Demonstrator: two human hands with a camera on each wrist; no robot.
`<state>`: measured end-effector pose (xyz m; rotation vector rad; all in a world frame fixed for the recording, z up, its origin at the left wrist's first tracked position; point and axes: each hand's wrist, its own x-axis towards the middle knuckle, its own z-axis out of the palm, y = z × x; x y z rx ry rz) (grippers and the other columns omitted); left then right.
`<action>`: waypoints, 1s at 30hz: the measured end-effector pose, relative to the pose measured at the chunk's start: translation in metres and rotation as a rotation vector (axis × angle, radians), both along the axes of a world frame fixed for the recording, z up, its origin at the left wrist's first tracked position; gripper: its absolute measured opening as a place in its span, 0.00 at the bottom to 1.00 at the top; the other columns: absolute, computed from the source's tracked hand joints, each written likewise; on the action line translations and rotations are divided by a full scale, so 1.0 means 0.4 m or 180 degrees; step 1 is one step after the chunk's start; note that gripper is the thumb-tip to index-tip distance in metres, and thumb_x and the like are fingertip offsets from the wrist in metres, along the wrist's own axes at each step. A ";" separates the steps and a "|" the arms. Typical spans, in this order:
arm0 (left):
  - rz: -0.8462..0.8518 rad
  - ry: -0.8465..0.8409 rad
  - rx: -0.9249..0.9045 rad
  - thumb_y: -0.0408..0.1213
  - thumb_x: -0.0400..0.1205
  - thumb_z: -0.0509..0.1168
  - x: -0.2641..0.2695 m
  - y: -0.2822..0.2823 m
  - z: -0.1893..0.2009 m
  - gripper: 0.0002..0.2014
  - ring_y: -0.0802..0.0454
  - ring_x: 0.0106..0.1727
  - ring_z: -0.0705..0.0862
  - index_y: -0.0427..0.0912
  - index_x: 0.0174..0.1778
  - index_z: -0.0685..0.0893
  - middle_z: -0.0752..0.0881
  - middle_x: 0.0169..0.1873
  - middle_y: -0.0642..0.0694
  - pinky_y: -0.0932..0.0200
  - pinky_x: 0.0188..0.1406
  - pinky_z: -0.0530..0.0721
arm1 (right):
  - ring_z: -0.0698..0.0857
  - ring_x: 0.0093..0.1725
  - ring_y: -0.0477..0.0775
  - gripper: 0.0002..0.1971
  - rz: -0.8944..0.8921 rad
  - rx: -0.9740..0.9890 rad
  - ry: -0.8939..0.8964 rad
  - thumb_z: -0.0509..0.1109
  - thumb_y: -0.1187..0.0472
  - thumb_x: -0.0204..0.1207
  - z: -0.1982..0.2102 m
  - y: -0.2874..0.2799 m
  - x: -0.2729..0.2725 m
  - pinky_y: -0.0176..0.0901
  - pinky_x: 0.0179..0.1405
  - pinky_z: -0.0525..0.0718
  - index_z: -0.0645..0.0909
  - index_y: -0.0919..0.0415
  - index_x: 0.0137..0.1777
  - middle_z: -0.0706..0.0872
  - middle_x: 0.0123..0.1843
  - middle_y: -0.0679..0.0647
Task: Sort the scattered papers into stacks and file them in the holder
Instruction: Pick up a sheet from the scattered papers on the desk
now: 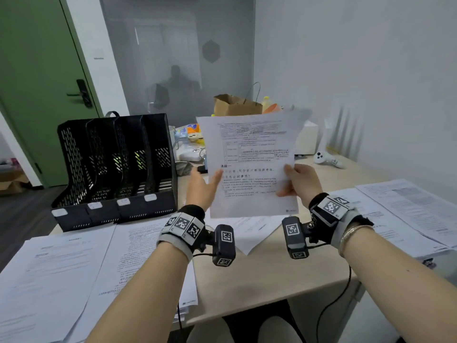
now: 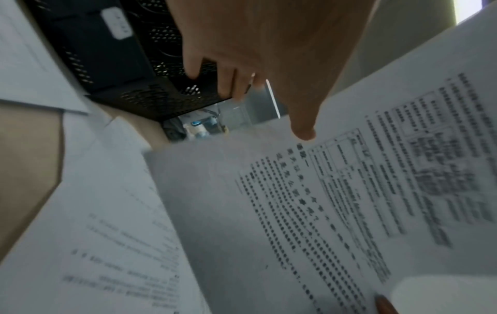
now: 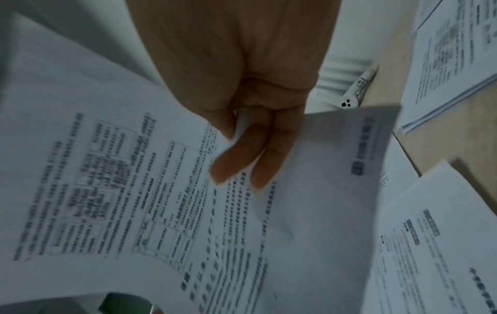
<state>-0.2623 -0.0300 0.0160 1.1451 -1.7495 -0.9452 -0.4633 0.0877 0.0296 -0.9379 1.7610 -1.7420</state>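
While the right hand (image 1: pixel 300 180) pinched a printed sheet (image 1: pixel 249 164) raised above the desk (image 1: pixel 267 276), the left hand (image 1: pixel 201 188) lay slack at its edge, beside the black file holder (image 1: pixel 113 167). From the left wrist, spread fingers (image 2: pixel 301 119) grasped nothing. From the right wrist, fingers (image 3: pixel 242 157) clamped the page.

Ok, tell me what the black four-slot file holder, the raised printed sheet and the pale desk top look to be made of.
Black perforated file holder: probably thin metal or rigid plastic, matt, punched with slanted slots that let light through.

White printed sheet, pinched by the right hand, the left hand open at its edge: plain office paper, matt, curving under its own weight.

Pale beige desk top: likely laminated board, smooth, faint wood grain.
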 end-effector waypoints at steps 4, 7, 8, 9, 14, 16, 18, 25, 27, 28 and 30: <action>-0.0172 0.0242 0.0132 0.38 0.83 0.63 0.016 0.030 -0.042 0.16 0.50 0.55 0.83 0.37 0.65 0.73 0.84 0.58 0.45 0.64 0.46 0.82 | 0.81 0.14 0.52 0.10 0.0104 0.0392 0.0069 0.57 0.61 0.85 -0.028 -0.018 0.019 0.45 0.23 0.88 0.77 0.67 0.53 0.82 0.24 0.62; -0.0177 0.0258 0.0023 0.27 0.82 0.61 0.041 0.073 -0.054 0.19 0.56 0.48 0.81 0.42 0.68 0.70 0.83 0.52 0.52 0.71 0.40 0.78 | 0.81 0.14 0.51 0.10 0.0282 0.0657 0.0063 0.59 0.64 0.83 -0.051 -0.024 0.033 0.46 0.26 0.88 0.76 0.70 0.56 0.80 0.22 0.61; -0.0237 0.0217 -0.0009 0.25 0.81 0.60 0.046 0.084 -0.059 0.21 0.56 0.46 0.81 0.44 0.70 0.68 0.83 0.51 0.53 0.65 0.44 0.80 | 0.81 0.15 0.51 0.09 0.0372 0.0733 0.0060 0.59 0.65 0.83 -0.056 -0.021 0.041 0.45 0.25 0.88 0.76 0.70 0.56 0.82 0.27 0.62; -0.0353 0.0102 -0.0024 0.24 0.81 0.59 0.049 0.098 -0.062 0.24 0.54 0.46 0.82 0.46 0.72 0.66 0.82 0.50 0.52 0.59 0.47 0.80 | 0.82 0.16 0.50 0.08 0.0451 0.0802 0.0060 0.60 0.66 0.83 -0.061 -0.018 0.050 0.44 0.23 0.88 0.77 0.69 0.56 0.83 0.32 0.63; -0.0721 -0.0494 0.0249 0.20 0.79 0.52 0.057 0.112 -0.093 0.30 0.45 0.57 0.81 0.46 0.76 0.59 0.81 0.58 0.43 0.55 0.51 0.80 | 0.85 0.22 0.51 0.07 0.0608 0.1061 0.0093 0.64 0.69 0.80 -0.084 -0.001 0.064 0.40 0.21 0.86 0.76 0.65 0.56 0.85 0.39 0.62; -0.0668 -0.0748 0.0309 0.21 0.79 0.51 0.057 0.110 -0.096 0.24 0.42 0.62 0.79 0.41 0.71 0.65 0.80 0.62 0.40 0.52 0.57 0.80 | 0.85 0.23 0.50 0.09 0.0486 0.1209 0.0236 0.67 0.68 0.78 -0.095 0.005 0.054 0.37 0.19 0.83 0.77 0.65 0.57 0.86 0.41 0.62; -0.0531 -0.0887 0.0353 0.23 0.80 0.51 0.052 0.102 -0.098 0.19 0.41 0.61 0.79 0.38 0.67 0.67 0.80 0.62 0.38 0.48 0.58 0.80 | 0.85 0.22 0.48 0.12 0.0397 0.1326 0.0329 0.70 0.67 0.76 -0.104 0.012 0.037 0.34 0.17 0.79 0.78 0.64 0.59 0.87 0.43 0.62; -0.0367 -0.0931 0.0419 0.25 0.82 0.50 0.013 0.073 -0.092 0.17 0.39 0.59 0.78 0.34 0.67 0.67 0.79 0.58 0.38 0.51 0.52 0.77 | 0.70 0.21 0.49 0.12 0.0304 0.1483 0.0354 0.76 0.68 0.70 -0.127 0.064 -0.015 0.35 0.19 0.65 0.79 0.63 0.52 0.82 0.32 0.58; -0.0353 -0.0956 0.0453 0.24 0.81 0.49 -0.006 0.064 -0.089 0.17 0.37 0.61 0.78 0.31 0.67 0.67 0.79 0.59 0.35 0.48 0.53 0.76 | 0.67 0.21 0.48 0.09 0.0379 0.1546 0.0454 0.75 0.64 0.72 -0.132 0.089 -0.030 0.34 0.20 0.62 0.81 0.62 0.50 0.84 0.33 0.56; -0.0318 -0.0920 0.0464 0.23 0.81 0.48 -0.019 0.060 -0.087 0.17 0.36 0.62 0.78 0.30 0.67 0.67 0.78 0.60 0.34 0.48 0.53 0.76 | 0.66 0.22 0.48 0.07 0.0422 0.1589 0.0510 0.74 0.63 0.73 -0.134 0.102 -0.038 0.34 0.21 0.62 0.82 0.62 0.49 0.85 0.33 0.55; -0.0252 -0.0813 0.0482 0.23 0.82 0.48 -0.042 0.064 -0.077 0.17 0.37 0.62 0.78 0.30 0.68 0.66 0.78 0.61 0.33 0.51 0.50 0.74 | 0.66 0.22 0.48 0.04 0.0509 0.1612 0.0547 0.73 0.61 0.74 -0.133 0.127 -0.055 0.35 0.21 0.62 0.83 0.62 0.44 0.85 0.33 0.53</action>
